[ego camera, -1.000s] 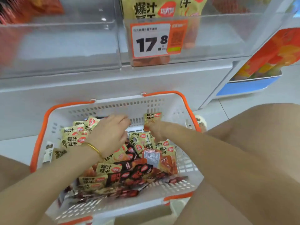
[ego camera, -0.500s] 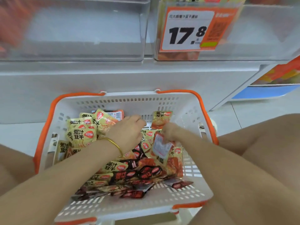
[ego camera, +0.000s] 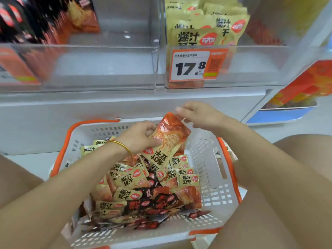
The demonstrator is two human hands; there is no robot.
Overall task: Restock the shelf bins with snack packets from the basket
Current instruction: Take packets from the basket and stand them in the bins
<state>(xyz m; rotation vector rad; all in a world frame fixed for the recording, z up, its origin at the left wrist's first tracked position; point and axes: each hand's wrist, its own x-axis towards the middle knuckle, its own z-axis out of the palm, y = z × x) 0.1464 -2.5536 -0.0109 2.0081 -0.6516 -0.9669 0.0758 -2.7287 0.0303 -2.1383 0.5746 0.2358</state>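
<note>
A white basket [ego camera: 212, 159] with orange handles sits in front of me, holding several yellow and dark snack packets [ego camera: 129, 180]. My left hand [ego camera: 138, 137], with a gold bangle on the wrist, grips a bunch of yellow-orange packets [ego camera: 170, 139] lifted above the pile. My right hand [ego camera: 199, 115] pinches the top edge of that same bunch. Above stand two clear shelf bins: the right bin [ego camera: 251, 69] holds upright yellow packets behind a 17.8 price tag [ego camera: 192, 66]; the left bin [ego camera: 100, 65] is mostly bare in its middle.
Dark and orange packets [ego camera: 36, 24] fill the far left of the left bin. A white shelf front [ego camera: 125, 105] runs between bins and basket. An orange and blue display [ego camera: 296, 97] stands at the right. My bare knees flank the basket.
Both hands have come up out of the basket's pile with a bunch of packets held between them. The view has tilted up, showing more of the bins.
</note>
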